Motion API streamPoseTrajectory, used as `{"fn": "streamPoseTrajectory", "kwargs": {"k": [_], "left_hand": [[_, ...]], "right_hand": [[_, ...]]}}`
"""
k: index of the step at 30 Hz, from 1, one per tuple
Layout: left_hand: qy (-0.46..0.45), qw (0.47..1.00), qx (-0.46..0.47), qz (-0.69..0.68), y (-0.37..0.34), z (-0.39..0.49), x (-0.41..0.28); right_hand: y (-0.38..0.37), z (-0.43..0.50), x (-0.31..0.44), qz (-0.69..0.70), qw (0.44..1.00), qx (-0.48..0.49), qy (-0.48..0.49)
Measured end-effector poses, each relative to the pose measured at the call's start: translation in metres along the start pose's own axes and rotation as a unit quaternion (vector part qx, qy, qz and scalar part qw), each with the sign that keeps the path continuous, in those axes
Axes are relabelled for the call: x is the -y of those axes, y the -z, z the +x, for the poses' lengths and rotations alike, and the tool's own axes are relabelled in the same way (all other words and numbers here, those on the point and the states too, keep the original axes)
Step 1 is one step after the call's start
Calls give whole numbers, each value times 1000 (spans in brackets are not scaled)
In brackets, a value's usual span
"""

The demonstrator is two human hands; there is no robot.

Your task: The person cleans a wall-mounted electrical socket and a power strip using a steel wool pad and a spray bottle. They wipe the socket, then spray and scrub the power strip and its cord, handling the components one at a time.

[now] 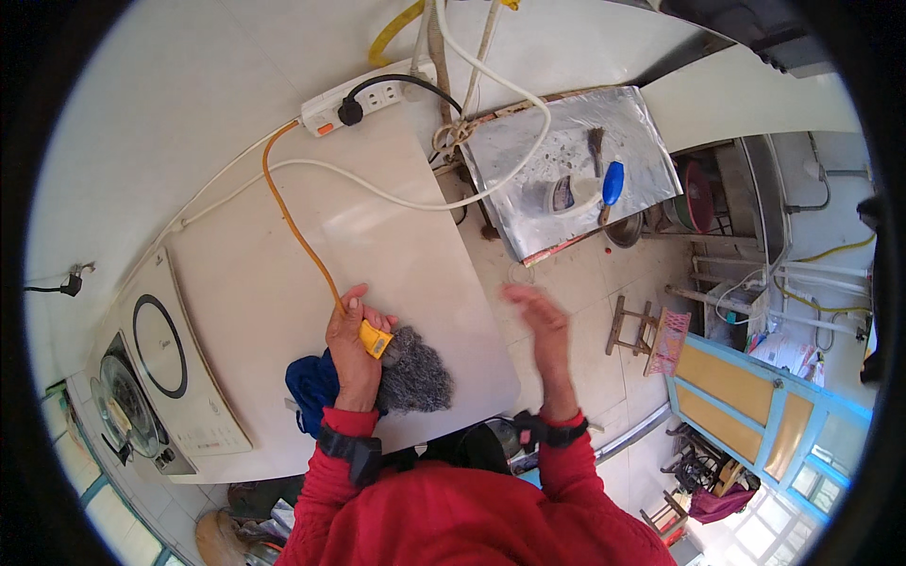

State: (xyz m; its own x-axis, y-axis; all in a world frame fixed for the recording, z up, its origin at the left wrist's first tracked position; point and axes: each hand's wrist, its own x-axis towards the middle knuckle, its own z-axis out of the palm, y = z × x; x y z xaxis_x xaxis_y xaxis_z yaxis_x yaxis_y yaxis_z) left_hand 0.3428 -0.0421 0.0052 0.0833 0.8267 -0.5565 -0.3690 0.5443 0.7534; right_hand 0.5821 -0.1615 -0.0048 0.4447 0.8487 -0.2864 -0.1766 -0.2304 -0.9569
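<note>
My left hand point(354, 354) is over the pale tabletop point(382, 269), gripping a thin orange-brown cord or rod point(301, 230) at a yellow plastic piece point(375, 339). The cord or rod curves up towards the white power strip point(386, 99); its joint there is unclear. Against the yellow piece lies a clump of grey steel wool point(417, 375). Dark blue cloth point(308, 389) shows partly behind my left wrist. Past the table's right edge, my right hand point(541, 318) hovers, blurred, with fingers extended and nothing visible in it.
A white cable point(354, 180) loops across the table. Left stands a Midea cooktop point(184, 354) beside a gas burner point(127, 396). On a foil-covered surface point(509, 170) are a white bottle point(570, 194) with a blue cap point(613, 184) and a brush point(596, 145). A small stool point(648, 332) is right.
</note>
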Motion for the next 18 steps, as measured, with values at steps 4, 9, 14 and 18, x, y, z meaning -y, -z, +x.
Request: {"fn": "streamPoseTrajectory", "kwargs": {"k": [4, 9, 14, 18], "left_hand": [[22, 999, 24, -28, 6, 7, -6], [53, 996, 46, -50, 9, 7, -10], [53, 995, 64, -58, 9, 6, -10], [51, 996, 64, -45, 7, 7, -11]], "right_hand": [[96, 96, -53, -54, 972, -220, 60], [189, 229, -101, -143, 957, -253, -3], [185, 275, -96, -97, 960, -205, 163], [161, 260, -64, -43, 978, -162, 120]]}}
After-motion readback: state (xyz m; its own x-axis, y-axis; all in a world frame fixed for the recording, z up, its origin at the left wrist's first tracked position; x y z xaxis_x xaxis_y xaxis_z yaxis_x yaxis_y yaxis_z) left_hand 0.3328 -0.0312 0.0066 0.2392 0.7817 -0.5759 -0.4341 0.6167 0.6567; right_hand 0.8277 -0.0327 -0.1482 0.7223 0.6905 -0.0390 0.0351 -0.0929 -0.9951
